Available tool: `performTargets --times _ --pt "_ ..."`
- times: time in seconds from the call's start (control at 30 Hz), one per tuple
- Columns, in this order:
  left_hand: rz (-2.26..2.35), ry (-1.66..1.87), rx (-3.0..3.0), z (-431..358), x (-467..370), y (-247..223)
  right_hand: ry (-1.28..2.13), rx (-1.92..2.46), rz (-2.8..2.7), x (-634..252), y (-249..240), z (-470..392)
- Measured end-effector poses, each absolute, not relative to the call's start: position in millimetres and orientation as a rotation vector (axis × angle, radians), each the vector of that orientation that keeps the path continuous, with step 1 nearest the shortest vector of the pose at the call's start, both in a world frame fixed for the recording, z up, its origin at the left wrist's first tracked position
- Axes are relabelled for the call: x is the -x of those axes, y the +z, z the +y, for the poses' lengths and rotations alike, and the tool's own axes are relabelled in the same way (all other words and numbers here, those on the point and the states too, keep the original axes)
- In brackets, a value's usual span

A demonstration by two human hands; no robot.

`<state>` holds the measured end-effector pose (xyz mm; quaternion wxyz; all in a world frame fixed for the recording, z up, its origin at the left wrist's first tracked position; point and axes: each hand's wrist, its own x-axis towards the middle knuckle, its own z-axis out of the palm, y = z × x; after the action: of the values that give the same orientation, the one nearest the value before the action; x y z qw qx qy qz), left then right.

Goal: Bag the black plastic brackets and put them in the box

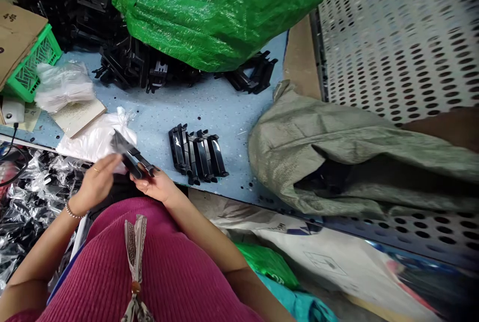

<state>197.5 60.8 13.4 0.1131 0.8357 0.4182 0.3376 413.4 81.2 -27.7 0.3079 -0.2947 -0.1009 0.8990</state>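
Note:
My right hand (155,185) is closed around a pair of long black plastic parts (131,158), tilted up and away to the left. Their far end looks greyish and hazy. My left hand (98,180), with a ring and a beaded bracelet, is beside that end; its fingers are pressed together and slightly blurred, and what they pinch cannot be made out. Just beyond lies a stack of thin clear plastic bags (90,138) on the blue speckled table (149,112). To the right of my hands, several similar black parts (197,155) lie side by side in a row.
A large green sack (224,17) stands at the back, with heaped black parts (130,65) before it. At left are a green basket (28,75) and another bag bundle (65,85). A grey-green sack (322,147) lies right. Bagged black parts (37,207) fill the lower left.

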Motion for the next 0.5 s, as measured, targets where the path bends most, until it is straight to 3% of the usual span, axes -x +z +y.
performTargets --times 0.2,0.37,0.5 --pt "1.010 0.808 -2.458 47.6 -229.2 25.1 1.769 1.215 -1.192 -400.9 -2.6 76.3" --pt "1.398 0.537 -2.270 21.3 -142.8 63.6 1.752 1.053 -1.829 -447.4 23.7 86.9" --pt "1.935 -0.026 -1.807 -2.5 -17.3 35.7 0.888 1.513 -2.125 -501.2 19.2 127.0"
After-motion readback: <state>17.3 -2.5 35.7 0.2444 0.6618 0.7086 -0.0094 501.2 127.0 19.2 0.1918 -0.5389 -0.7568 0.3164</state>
